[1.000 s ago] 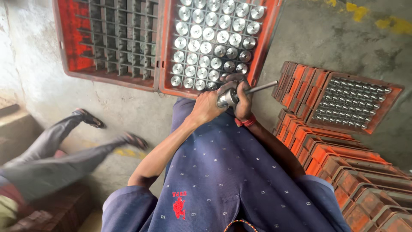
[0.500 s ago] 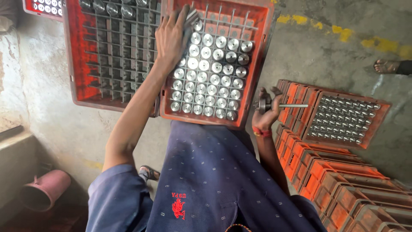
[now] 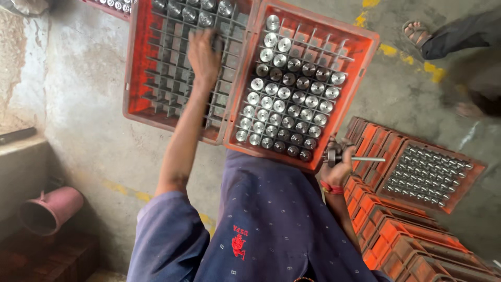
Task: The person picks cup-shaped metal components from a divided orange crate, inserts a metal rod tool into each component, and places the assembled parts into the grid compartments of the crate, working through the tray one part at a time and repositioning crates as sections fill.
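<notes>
My left hand [image 3: 203, 55] reaches far forward over the left orange crate [image 3: 136, 104]. It rests on the crate's grey divider grid, which is mostly empty, with a few shiny metal cylinders [image 3: 201, 15] in its far row. The fingers are blurred and curled, so anything in them is hidden. The right orange crate [image 3: 365, 57] is nearly full of round metal cylinders [image 3: 284, 99] standing in their cells. My right hand [image 3: 336, 167] stays low at that crate's near right corner and grips a metal rod tool [image 3: 360, 158] with a round head.
A stack of orange crates [image 3: 402, 235] rises at the right, beside a crate filled with small metal pieces [image 3: 428, 175]. A pink pipe-like vessel [image 3: 49, 209] lies at the left by a concrete ledge. Another person's sandalled foot [image 3: 417, 31] stands at the top right.
My left hand left the tool, passed over the full right crate and now lies on the left crate's grid. My right hand kept the rod tool and stayed low.
</notes>
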The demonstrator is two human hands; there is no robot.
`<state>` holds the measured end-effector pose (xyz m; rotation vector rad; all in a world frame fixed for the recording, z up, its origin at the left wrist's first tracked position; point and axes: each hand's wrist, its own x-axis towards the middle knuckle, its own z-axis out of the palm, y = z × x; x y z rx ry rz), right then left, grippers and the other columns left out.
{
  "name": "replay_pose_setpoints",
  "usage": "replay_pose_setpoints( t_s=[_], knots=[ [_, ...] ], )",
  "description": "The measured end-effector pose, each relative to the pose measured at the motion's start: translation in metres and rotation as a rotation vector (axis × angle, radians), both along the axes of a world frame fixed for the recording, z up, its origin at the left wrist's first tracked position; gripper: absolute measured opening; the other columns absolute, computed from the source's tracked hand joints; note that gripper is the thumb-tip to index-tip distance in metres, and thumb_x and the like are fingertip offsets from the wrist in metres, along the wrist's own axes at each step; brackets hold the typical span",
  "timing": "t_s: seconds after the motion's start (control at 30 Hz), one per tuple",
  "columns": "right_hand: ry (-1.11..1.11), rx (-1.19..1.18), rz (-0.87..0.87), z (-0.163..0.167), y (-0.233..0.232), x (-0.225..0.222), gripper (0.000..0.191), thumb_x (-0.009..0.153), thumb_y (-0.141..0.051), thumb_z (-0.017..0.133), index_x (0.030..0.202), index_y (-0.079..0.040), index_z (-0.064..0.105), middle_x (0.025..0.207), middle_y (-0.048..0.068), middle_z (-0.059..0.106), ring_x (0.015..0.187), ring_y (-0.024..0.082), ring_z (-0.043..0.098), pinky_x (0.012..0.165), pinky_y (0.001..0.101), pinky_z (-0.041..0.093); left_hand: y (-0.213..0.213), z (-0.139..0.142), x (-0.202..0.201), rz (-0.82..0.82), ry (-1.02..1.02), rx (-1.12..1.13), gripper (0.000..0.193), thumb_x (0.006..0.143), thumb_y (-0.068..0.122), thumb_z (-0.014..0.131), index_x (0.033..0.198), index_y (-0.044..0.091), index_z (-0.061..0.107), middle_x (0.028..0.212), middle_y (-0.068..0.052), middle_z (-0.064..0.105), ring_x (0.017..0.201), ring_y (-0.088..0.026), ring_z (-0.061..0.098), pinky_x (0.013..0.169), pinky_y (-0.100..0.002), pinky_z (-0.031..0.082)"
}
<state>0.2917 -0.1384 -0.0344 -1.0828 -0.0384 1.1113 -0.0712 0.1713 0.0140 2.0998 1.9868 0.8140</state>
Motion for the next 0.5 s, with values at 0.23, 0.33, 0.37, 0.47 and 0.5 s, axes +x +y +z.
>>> replay_pose_setpoints(
  t_s=[0.23, 0.33, 0.37, 0.47, 0.5],
  knots=[
    [-0.051, 0.027, -0.084, 0.019, -0.019, -0.032, 0.035, 0.117, -0.037, 0.061, 0.120, -0.002, 0.063, 0.088, 0.006, 0.061, 0.080, 0.017, 0.062, 0.073, 0.0292, 0.050, 0.045, -0.019, -0.049, 0.032, 0.153, 0.025, 0.054, 0.082, 0.030, 0.087, 0.126, 0.005, 0.070, 0.141, -0.024, 0.047, 0.129, -0.045, 0.044, 0.099, -0.059, 0.040],
    [-0.048, -0.061, -0.133, 0.023, -0.024, -0.058, 0.039, 0.111, -0.038, 0.059, 0.117, 0.000, 0.064, 0.094, 0.010, 0.066, 0.087, 0.020, 0.066, 0.083, 0.0296, 0.055, 0.049, -0.026, -0.051, -0.007, 0.192, 0.084, 0.054, 0.080, 0.033, 0.091, 0.123, 0.007, 0.072, 0.144, -0.024, 0.046, 0.133, -0.045, 0.042, 0.102, -0.062, 0.035],
    [-0.060, -0.076, -0.125, 0.024, -0.027, -0.067, 0.038, 0.110, -0.038, 0.058, 0.116, 0.000, 0.063, 0.096, 0.011, 0.067, 0.087, 0.020, 0.066, 0.082, 0.0295, 0.055, 0.047, -0.023, -0.055, -0.025, 0.213, 0.102, 0.056, 0.078, 0.037, 0.093, 0.122, 0.008, 0.072, 0.145, -0.024, 0.046, 0.133, -0.045, 0.041, 0.102, -0.064, 0.033],
    [-0.084, -0.131, -0.088, 0.033, -0.039, -0.084, 0.037, 0.107, -0.039, 0.056, 0.117, -0.003, 0.063, 0.101, 0.013, 0.071, 0.085, 0.019, 0.067, 0.076, 0.0285, 0.054, 0.024, -0.003, -0.081, -0.016, -0.037, 0.072, 0.051, 0.078, 0.032, 0.099, 0.116, 0.009, 0.075, 0.137, -0.018, 0.051, 0.131, -0.038, 0.046, 0.108, -0.056, 0.039],
    [-0.075, -0.148, -0.080, 0.037, -0.044, -0.089, 0.037, 0.106, -0.039, 0.055, 0.118, -0.005, 0.063, 0.102, 0.013, 0.072, 0.084, 0.018, 0.066, 0.071, 0.0278, 0.052, 0.010, 0.005, -0.093, -0.013, -0.173, 0.056, 0.047, 0.079, 0.028, 0.100, 0.114, 0.008, 0.075, 0.133, -0.015, 0.054, 0.130, -0.034, 0.049, 0.110, -0.051, 0.043]
  ],
)
